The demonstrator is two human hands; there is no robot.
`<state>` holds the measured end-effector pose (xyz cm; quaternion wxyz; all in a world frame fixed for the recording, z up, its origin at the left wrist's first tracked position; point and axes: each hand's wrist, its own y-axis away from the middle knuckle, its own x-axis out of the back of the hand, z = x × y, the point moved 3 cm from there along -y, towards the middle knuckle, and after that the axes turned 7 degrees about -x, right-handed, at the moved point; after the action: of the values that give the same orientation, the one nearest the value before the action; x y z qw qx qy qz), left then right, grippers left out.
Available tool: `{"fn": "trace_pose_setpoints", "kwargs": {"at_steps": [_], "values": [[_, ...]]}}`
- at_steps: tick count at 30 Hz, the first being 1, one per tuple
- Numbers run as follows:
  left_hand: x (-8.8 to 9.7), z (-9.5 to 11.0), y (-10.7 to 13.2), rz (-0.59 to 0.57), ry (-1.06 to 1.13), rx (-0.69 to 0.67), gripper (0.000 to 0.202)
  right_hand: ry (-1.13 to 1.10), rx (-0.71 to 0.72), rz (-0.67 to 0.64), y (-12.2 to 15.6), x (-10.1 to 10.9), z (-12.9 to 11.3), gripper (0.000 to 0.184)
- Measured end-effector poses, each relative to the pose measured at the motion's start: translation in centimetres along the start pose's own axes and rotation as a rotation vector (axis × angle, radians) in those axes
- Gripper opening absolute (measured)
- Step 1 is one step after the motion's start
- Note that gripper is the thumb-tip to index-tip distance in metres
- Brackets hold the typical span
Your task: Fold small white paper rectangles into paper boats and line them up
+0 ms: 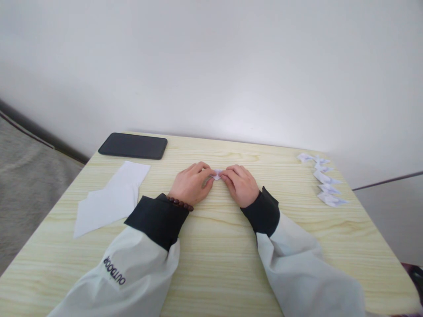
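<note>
A small folded piece of white paper [217, 174] lies on the pale wooden table [211, 246], near the middle. My left hand [192, 183] pinches its left end with curled fingers. My right hand [240, 184] pinches its right end the same way. Both hands rest on the tabletop and hide most of the paper. A bead bracelet sits on my left wrist. Both sleeves are white with black cuffs.
A cut sheet of white paper [110, 198] lies flat at the left. A black phone [133, 145] lies at the back left. Several small folded paper pieces [325, 181] form a row near the right edge. A white wall rises behind the table.
</note>
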<state>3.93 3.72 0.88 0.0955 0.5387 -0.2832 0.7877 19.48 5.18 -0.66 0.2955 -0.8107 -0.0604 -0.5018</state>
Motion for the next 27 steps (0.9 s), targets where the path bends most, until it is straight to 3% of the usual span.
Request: {"fn": "trace_pose_setpoints", "kwargs": {"at_steps": [10, 17, 27], "values": [[0.0, -0.2, 0.0, 0.022, 0.064, 0.021, 0.02, -0.038, 0.004, -0.008, 0.1, 0.1, 0.0, 0.021], [-0.1, -0.6, -0.1, 0.06, 0.096, 0.047, 0.018, -0.19, -0.067, 0.084, 0.1, 0.2, 1.0, 0.013], [-0.2, -0.9, 0.0, 0.084, 0.093, 0.132, 0.025, -0.169, -0.069, 0.121, 0.1, 0.3, 1.2, 0.01]]}}
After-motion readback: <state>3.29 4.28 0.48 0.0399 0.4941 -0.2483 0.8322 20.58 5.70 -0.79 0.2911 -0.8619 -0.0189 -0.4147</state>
